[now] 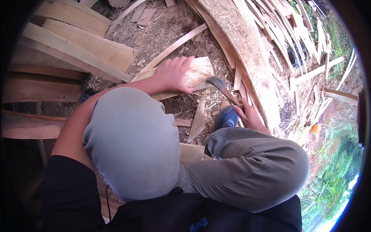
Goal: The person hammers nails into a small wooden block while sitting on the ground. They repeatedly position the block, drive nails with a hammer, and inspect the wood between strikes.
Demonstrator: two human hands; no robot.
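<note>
A pale wooden board (201,69) lies in front of my knees, with rough, splintered grain on its upper face. Across it rests my left hand (176,75), its fingers toward the far edge and its thumb along the near edge, gripping the board. To the right, my right hand (250,116) is closed round the wooden handle of a hammer (222,86). The hammer's dark metal head is at the board's right end; I cannot tell whether the two touch. Part of the board is hidden under my left hand and forearm.
Thick curved planks (89,42) are stacked at the left. A large curved slab (251,50) arcs past the right side, with thin wood strips (286,31) heaped beyond it. Shavings and offcuts (199,116) litter the ground. A blue shoe (227,117) is below the hammer.
</note>
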